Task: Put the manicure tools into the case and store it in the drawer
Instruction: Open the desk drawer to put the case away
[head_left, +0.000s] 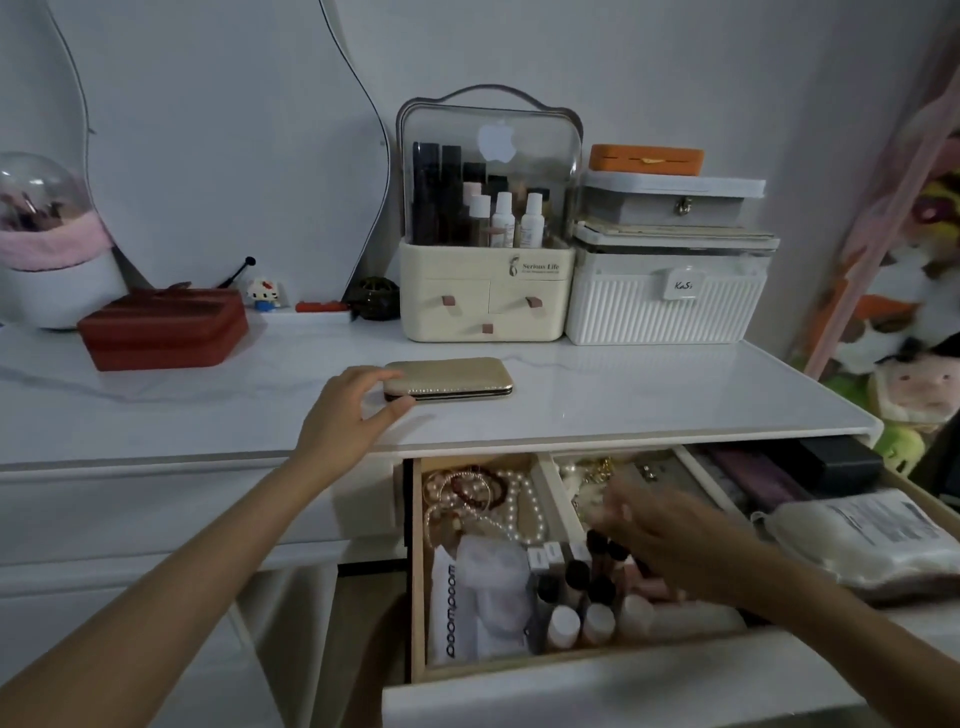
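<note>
Case (449, 378) is shut, lying on the desk (649, 395), no loose tools showing, so the packing part looks done imo. Left grip (345, 415) pinches the case's left end, thumb on the front edge. Drawer (417, 571) below & in front of the case is open. Right grip (670, 540) hovers over it, blurry, fingers loose, holding nothing afaict. Still to do: case into drawer, then close it.

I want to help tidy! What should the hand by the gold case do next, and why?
Probably grip the case and lift it toward the drawer. The case lies shut on the table, the left hand is at its end with thumb by the front edge, and the drawer below stands open.
</note>
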